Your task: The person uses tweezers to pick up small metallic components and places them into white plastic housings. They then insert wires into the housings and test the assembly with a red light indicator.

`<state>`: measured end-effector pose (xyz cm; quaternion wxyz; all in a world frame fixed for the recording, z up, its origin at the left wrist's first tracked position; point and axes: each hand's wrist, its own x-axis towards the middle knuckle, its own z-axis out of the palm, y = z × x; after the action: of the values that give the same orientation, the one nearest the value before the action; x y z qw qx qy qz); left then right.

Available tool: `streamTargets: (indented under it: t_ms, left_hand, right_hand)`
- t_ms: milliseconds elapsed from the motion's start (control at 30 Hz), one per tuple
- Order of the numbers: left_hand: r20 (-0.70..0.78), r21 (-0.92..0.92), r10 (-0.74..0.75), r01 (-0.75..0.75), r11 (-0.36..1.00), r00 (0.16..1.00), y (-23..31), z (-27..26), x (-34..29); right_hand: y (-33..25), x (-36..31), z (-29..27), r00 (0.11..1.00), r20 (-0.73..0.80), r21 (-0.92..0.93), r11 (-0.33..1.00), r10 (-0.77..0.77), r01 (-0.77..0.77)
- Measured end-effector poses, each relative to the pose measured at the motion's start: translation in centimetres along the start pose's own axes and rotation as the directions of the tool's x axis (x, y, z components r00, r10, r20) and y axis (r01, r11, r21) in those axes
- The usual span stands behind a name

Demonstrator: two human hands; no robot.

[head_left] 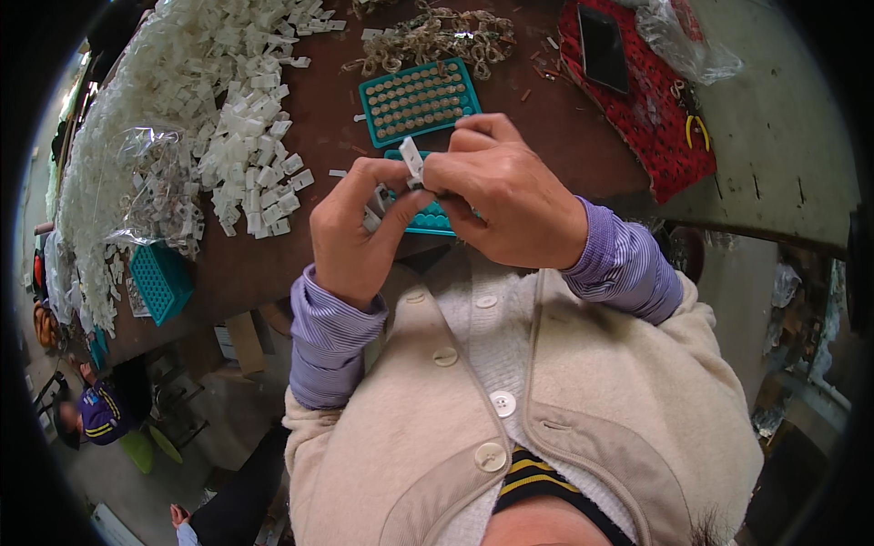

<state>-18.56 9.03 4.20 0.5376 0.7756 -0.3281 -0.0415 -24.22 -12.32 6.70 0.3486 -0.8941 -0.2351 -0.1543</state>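
My left hand (357,223) and my right hand (510,191) meet above the near part of the brown table. Between their fingertips stands a small white plastic housing (411,156), tilted upward. Left thumb and fingers pinch it near its lower end, and right fingertips press on its side. More white pieces (372,219) show inside the curl of my left hand. Just beyond my hands lies a teal tray (375,129) with rows of small round tan discs. A second teal tray (428,221) sits under my hands, mostly hidden by them.
A large heap of white plastic pieces (259,136) covers the table's left. Tangled coiled strands (437,41) lie at the back. On the right, a red cloth (651,136) bears a dark phone (603,50) and yellow-handled pliers (697,134). A teal basket (162,282) stands left.
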Motion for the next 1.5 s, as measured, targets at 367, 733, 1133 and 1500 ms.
streamTargets:
  t_ms: [367, 733, 1133, 1500]
  left_hand:
    - [0.122, -0.812, -0.575, 0.415, 0.411, 0.809, -0.1, 3.2, -0.6]
    - [0.103, -0.700, -0.553, 0.456, 0.550, 0.827, 0.1, 6.2, 0.8]
    - [-0.003, -0.812, -0.565, 0.328, 0.483, 0.825, -2.6, 5.0, 2.1]
    - [-0.087, -0.815, -0.587, 0.281, 0.506, 0.805, -2.5, 4.9, 1.4]
  right_hand:
    - [1.4, -2.4, 1.8, 0.951, -0.290, 0.028, 0.994, 0.110, -0.107]
    - [4.9, -3.6, 0.7, 0.942, -0.330, 0.029, 0.998, 0.057, -0.050]
    - [8.7, -1.0, 3.4, 0.934, -0.286, -0.395, 0.862, 0.213, -0.317]
    - [8.9, -0.6, 3.0, 0.934, -0.319, -0.334, 0.903, 0.163, -0.272]
